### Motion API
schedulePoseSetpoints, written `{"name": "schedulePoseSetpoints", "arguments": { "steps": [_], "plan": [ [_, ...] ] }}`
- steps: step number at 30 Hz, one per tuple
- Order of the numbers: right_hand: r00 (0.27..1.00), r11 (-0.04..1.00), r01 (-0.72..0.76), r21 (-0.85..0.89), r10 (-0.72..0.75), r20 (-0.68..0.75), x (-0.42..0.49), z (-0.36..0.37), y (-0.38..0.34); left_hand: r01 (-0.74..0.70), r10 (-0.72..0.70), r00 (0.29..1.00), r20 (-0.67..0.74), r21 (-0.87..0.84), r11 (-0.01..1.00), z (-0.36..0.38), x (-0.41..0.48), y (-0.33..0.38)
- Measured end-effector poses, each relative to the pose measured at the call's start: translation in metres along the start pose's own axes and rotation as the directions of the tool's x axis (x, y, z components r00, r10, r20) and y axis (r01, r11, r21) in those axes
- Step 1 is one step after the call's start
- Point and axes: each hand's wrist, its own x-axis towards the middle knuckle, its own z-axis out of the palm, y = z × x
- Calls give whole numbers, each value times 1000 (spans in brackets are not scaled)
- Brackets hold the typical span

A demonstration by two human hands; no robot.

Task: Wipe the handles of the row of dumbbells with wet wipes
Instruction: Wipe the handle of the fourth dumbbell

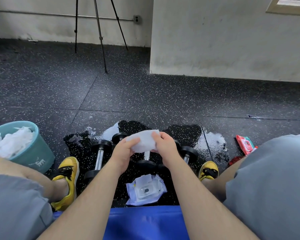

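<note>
Speckled black rubber floor [145, 101], seen from above by a seated person whose grey-shorted knees frame the view. At the near edge of the floor lies a blue pad [145, 222]. Just beyond it rests a white wipes pack [145, 190], flap side up. Two yellow shoes, left [68, 179] and right [208, 170], stand on either side of the row of dumbbells [189, 152], which lie on the floor with black heads and chromed handles running near to far. The leftmost dumbbell [99, 156] is fully visible; the middle ones are partly hidden by the hands.

Above the row, the left hand [123, 153] and right hand [164, 148] hold one wet wipe [143, 141] between them. Each pinches an edge of it with thumb and curled fingers, and the sheet is spread between them, clear of the handles.

On the left side of the floor stands a teal bucket [33, 153] holding crumpled white wipes. On the right side lies a red packet [245, 144]. A glossy wet patch [213, 141] spreads around and beyond the dumbbells. Toward the far edge stand tripod legs [100, 40], before a pale wall [223, 40].
</note>
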Motion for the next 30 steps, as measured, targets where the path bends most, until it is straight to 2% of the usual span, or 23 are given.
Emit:
{"name": "schedulePoseSetpoints", "arguments": {
  "steps": [3, 5, 7, 11, 15, 18, 19, 20, 22, 23, 24, 25, 28, 30],
  "plan": [
    [993, 994, -55, 98, 44, 111, -2, -3, -2, -5, 3, 1000, -27, -73, 997, 1, 3, 7],
    [982, 979, -88, 185, 53, 182, -3, -6, -4, -4, 2, 997, -71, -32, 999, 2, 3, 10],
    [986, 978, -69, 199, 36, 165, -1, -7, -5, -9, 10, 994, -108, 8, 1000, 0, 5, 9],
    [1000, 1000, 5, 27, -6, 22, 1, -6, -4, -32, 48, 985, -165, 96, 995, -4, 10, 2],
    [999, 1000, 5, -10, -6, -39, 3, -6, 5, -26, 55, 981, -188, 154, 988, 0, 11, -1],
    [974, 964, 132, -230, -168, -148, 2, -3, 11, -22, 65, 977, -205, 205, 978, 1, 16, -2],
    [961, 928, 186, -322, -241, -139, 1, 0, 11, -31, 80, 975, -207, 230, 973, 3, 17, -2],
    [948, 873, 246, -421, -307, -83, -2, 4, 10, -37, 89, 974, -208, 244, 969, 5, 19, -3],
    [906, 706, 397, -587, -402, 131, -5, 12, 12, -29, 64, 980, -188, 185, 982, 11, 20, -1],
    [883, 648, 455, -611, -417, 215, -7, 14, 15, -4, 33, 984, -177, 157, 988, 12, 21, 0],
    [876, 647, 475, -597, -416, 245, -7, 15, 21, 19, 4, 987, -158, 149, 989, 12, 22, 1],
    [888, 695, 454, -557, -403, 220, -9, 15, 23, 35, -9, 987, -160, 160, 986, 11, 23, -2],
    [937, 880, 321, -349, -350, -21, -11, 15, 29, 35, 3, 965, -263, 141, 989, 6, 24, -11],
    [978, 968, 157, -195, -180, -103, 0, 14, 33, 52, -33, 960, -277, 63, 997, 5, 29, -20]
  ]
}}
